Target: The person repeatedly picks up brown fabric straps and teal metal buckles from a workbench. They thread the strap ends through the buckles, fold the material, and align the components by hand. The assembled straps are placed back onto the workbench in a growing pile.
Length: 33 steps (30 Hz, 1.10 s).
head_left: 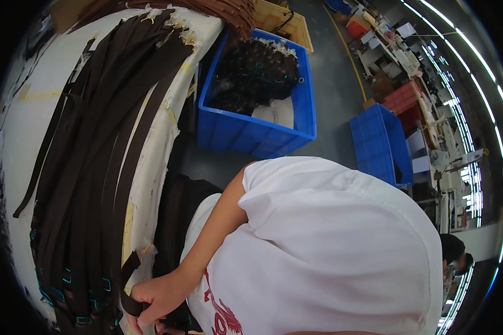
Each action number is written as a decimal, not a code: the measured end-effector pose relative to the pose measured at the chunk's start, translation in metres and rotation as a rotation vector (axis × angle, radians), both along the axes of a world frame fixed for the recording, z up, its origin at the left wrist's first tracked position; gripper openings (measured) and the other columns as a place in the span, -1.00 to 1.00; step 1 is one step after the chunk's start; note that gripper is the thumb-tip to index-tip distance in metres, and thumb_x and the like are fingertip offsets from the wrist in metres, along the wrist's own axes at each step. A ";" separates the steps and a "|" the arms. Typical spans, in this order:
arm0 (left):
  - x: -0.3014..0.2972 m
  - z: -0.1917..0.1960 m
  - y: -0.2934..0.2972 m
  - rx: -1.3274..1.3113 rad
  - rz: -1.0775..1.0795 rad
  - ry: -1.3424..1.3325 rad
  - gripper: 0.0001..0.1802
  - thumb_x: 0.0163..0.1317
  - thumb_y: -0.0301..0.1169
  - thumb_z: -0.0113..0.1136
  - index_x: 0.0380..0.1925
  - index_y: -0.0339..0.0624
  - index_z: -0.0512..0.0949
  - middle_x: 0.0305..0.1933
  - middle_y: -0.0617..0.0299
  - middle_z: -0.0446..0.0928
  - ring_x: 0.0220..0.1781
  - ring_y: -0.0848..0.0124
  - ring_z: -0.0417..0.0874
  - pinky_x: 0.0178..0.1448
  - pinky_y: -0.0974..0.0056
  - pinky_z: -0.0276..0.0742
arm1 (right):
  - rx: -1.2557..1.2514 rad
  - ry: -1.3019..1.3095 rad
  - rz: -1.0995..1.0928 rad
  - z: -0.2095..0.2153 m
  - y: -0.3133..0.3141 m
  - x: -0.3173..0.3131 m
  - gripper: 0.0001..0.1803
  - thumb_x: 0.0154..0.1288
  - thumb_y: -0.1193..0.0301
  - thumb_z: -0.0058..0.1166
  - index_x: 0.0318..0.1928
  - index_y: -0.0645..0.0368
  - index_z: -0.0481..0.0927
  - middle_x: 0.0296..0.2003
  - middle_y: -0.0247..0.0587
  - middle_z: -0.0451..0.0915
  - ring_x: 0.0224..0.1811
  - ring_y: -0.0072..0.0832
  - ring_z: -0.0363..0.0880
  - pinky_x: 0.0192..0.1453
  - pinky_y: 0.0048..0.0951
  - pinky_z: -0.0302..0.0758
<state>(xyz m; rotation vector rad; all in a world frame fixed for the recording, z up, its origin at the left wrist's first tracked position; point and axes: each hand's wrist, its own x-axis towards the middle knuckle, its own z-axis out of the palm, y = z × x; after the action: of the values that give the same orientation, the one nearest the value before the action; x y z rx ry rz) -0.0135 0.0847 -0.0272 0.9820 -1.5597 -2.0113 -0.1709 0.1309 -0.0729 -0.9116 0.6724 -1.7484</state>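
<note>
A grey workshop floor [332,84] is running past blue bins, and a white desk [33,131] is bearing a long heap of dark straps [95,134], their teal buckles [57,293] gathering toward the lower end. The right hand [163,292] is working at the desk's edge, its fingers closing around one dark strap [131,265], which is bending just beside the heap. The left hand is barely showing, if at all, so I cannot tell whether its fingers are grasping anything.

Because the straps are crossing and overlapping, a pull could be dragging neighbours along or hooking one buckle on another. Ragged film [146,251] is sticking up near the grip and could be snagging the webbing. Straps lying along the rim could be sliding off if the heap shifts.
</note>
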 end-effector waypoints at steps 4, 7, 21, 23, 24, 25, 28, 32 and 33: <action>-0.001 0.001 0.005 0.004 0.010 -0.007 -0.72 0.51 -0.36 0.12 0.05 -0.36 0.55 -0.32 0.21 0.60 -0.32 0.45 0.54 -0.03 0.29 0.40 | 0.156 0.006 0.139 -0.009 0.002 0.004 -0.74 0.50 0.33 0.23 -0.15 0.29 0.81 -0.55 -0.38 0.62 -0.58 -0.61 0.54 -0.48 -0.52 0.44; -0.003 0.002 0.007 0.007 0.014 -0.022 -0.71 0.50 -0.38 0.11 0.05 -0.38 0.56 -0.32 0.20 0.61 -0.32 0.45 0.55 -0.05 0.30 0.40 | 0.141 -0.031 0.173 -0.020 0.002 0.003 -0.75 0.51 0.30 0.31 -0.20 0.27 0.78 -0.52 -0.37 0.65 -0.59 -0.62 0.50 -0.48 -0.52 0.44; 0.016 -0.022 -0.008 -0.081 0.006 -0.095 -0.65 0.46 -0.39 0.40 0.10 -0.43 0.64 -0.17 0.23 0.72 -0.24 0.53 0.59 -0.07 0.40 0.49 | 0.456 0.014 0.212 -0.010 0.009 -0.009 -0.75 0.55 0.32 0.33 -0.13 0.28 0.62 -0.36 -0.29 0.70 -0.43 -0.57 0.70 -0.31 -0.50 0.64; 0.015 -0.021 -0.006 -0.074 0.047 -0.071 -0.73 0.50 -0.42 0.35 0.03 -0.43 0.66 -0.20 0.22 0.71 -0.23 0.52 0.60 -0.05 0.38 0.49 | 0.455 0.030 0.244 -0.008 0.007 -0.008 -0.75 0.57 0.30 0.31 -0.11 0.26 0.63 -0.35 -0.31 0.69 -0.38 -0.61 0.67 -0.24 -0.51 0.63; 0.018 -0.024 -0.008 -0.060 0.048 -0.076 -0.72 0.51 -0.38 0.36 0.01 -0.43 0.66 -0.21 0.21 0.69 -0.22 0.50 0.58 -0.05 0.37 0.47 | 0.459 0.038 0.254 -0.006 0.007 -0.009 -0.74 0.58 0.28 0.30 -0.11 0.25 0.63 -0.35 -0.32 0.68 -0.36 -0.63 0.65 -0.20 -0.52 0.62; 0.020 -0.025 -0.009 -0.046 0.044 -0.081 -0.70 0.52 -0.35 0.36 -0.02 -0.44 0.66 -0.22 0.20 0.67 -0.21 0.48 0.57 -0.05 0.36 0.45 | 0.461 -0.021 0.241 -0.008 0.006 -0.010 -0.72 0.61 0.25 0.26 -0.10 0.24 0.64 -0.32 -0.32 0.69 -0.32 -0.63 0.64 -0.17 -0.52 0.61; 0.020 -0.014 -0.009 -0.057 0.008 -0.168 -0.74 0.50 -0.38 0.38 -0.10 -0.44 0.68 -0.23 0.21 0.68 -0.29 0.48 0.57 -0.10 0.37 0.47 | 0.516 -0.144 0.209 -0.010 0.005 -0.012 -0.58 0.72 0.06 0.05 -0.08 0.20 0.64 -0.14 -0.30 0.71 -0.14 -0.59 0.57 0.01 -0.50 0.55; 0.017 -0.015 -0.010 -0.015 -0.110 -0.194 -0.86 0.44 -0.54 0.38 -0.17 -0.48 0.71 -0.29 0.25 0.68 -0.29 0.52 0.62 -0.15 0.40 0.52 | 0.511 -0.419 0.382 0.007 0.006 -0.013 -0.52 0.78 0.01 -0.09 -0.12 0.15 0.63 0.01 -0.18 0.74 -0.01 -0.54 0.57 0.12 -0.49 0.48; 0.011 -0.015 -0.009 -0.023 -0.053 -0.181 -0.86 0.45 -0.54 0.37 -0.17 -0.48 0.72 -0.29 0.25 0.68 -0.30 0.52 0.61 -0.16 0.41 0.51 | 0.524 -0.378 0.361 0.005 0.006 -0.012 -0.51 0.79 0.00 -0.11 -0.12 0.16 0.63 0.04 -0.16 0.74 -0.01 -0.55 0.57 0.08 -0.49 0.50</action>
<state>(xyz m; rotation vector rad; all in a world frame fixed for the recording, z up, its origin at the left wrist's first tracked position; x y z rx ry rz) -0.0024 0.0755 -0.0420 1.1524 -1.7155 -1.9817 -0.1833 0.1371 -0.0683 -0.3025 0.6246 -1.2795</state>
